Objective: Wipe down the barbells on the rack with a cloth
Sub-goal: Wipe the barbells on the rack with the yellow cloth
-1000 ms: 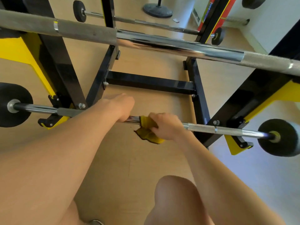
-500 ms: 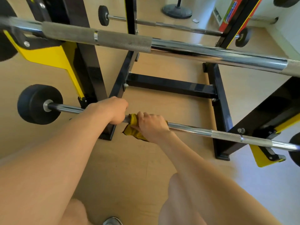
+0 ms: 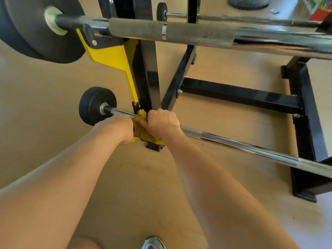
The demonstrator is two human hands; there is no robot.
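A low chrome barbell (image 3: 242, 143) lies across the black and yellow rack (image 3: 149, 74), with a small black plate (image 3: 93, 105) at its left end. My right hand (image 3: 162, 121) grips a yellow cloth (image 3: 142, 133) wrapped round this bar, close to the rack's left upright. My left hand (image 3: 118, 128) grips the bar just left of the cloth, touching it. A thicker barbell (image 3: 197, 34) with a large black plate (image 3: 36, 29) rests higher up. A third barbell (image 3: 233, 17) lies behind it.
The rack's black cross brace (image 3: 239, 94) and right foot (image 3: 309, 123) stand on the wooden floor. A round black base (image 3: 249, 1) sits at the far top. My shoe tip (image 3: 153, 243) shows at the bottom edge.
Both hands and the cloth have slid left along the low bar, reaching the left upright. My view has swung left, bringing the left plates into sight.
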